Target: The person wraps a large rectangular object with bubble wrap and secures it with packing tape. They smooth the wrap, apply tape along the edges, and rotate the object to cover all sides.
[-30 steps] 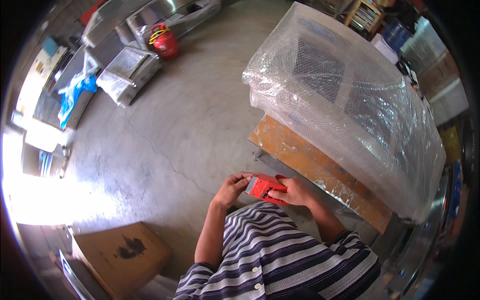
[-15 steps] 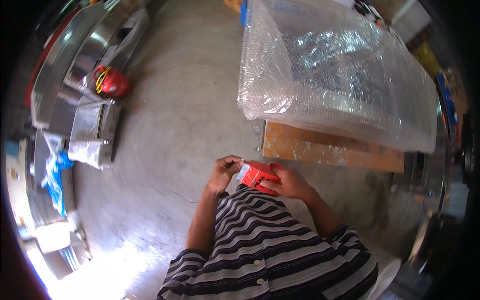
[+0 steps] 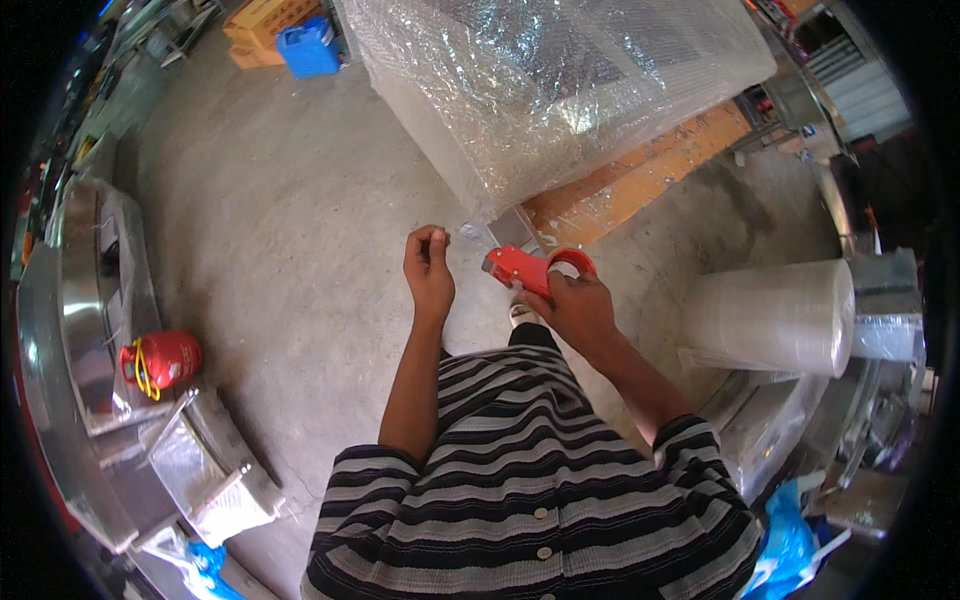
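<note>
Tape dispenser (image 3: 521, 266), in right hand (image 3: 582, 308), left hand (image 3: 430, 272) apart

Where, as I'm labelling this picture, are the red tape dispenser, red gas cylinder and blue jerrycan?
Red tape dispenser (image 3: 524, 268): head view, on its side plate.
Red gas cylinder (image 3: 173, 357): head view, on its rounded side.
Blue jerrycan (image 3: 310, 50): head view, on its broad side.

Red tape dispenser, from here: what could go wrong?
The red tape dispenser is held only by the right hand, so a loose grip might let it twist or drop.
Its front end points toward the left hand; if a cutting edge sits there, it could nick the fingers when the hands come together.
The bubble-wrapped item overhangs the orange board at one corner, so a bump there might shift it.
</note>
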`<state>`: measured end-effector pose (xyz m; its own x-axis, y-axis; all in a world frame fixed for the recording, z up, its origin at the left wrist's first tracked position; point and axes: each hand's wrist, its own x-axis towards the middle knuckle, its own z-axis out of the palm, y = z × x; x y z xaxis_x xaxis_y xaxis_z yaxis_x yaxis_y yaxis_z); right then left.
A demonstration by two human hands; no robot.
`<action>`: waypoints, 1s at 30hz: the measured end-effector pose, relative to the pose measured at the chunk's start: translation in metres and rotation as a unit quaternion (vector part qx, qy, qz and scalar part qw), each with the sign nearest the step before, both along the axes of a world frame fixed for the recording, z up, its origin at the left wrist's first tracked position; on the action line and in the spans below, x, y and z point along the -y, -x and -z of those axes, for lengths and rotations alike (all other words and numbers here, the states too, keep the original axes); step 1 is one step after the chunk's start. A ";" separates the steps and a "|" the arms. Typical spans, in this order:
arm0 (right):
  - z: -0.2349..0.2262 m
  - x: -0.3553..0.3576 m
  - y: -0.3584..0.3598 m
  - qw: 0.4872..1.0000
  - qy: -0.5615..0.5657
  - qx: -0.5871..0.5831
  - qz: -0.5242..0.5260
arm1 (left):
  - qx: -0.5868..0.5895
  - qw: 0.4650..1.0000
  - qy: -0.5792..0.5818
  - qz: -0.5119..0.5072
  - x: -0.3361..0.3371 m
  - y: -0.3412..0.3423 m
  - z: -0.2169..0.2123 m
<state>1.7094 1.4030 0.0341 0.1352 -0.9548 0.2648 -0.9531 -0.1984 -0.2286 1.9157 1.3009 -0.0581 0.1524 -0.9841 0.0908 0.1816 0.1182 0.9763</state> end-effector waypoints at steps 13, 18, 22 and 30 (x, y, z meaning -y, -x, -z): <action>0.008 -0.004 -0.031 0.987 0.044 -0.086 0.126 | -0.011 0.997 0.037 0.069 0.039 0.018 0.012; 0.021 0.017 -0.022 0.986 0.048 -0.086 0.136 | -0.014 0.999 0.048 0.016 0.058 0.035 0.015; 0.023 0.041 -0.019 0.984 0.064 -0.078 0.145 | 0.001 0.998 0.053 -0.022 0.079 0.047 0.017; 0.031 0.049 -0.005 0.986 0.026 -0.072 0.151 | 0.145 0.981 0.101 -0.082 0.094 0.079 0.044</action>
<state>1.7139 1.3542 0.0031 -0.1125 -0.9428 0.3138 -0.9924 0.0908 -0.0830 1.8366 1.2066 -0.1026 0.2458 -0.9060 0.3445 -0.1386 0.3189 0.9376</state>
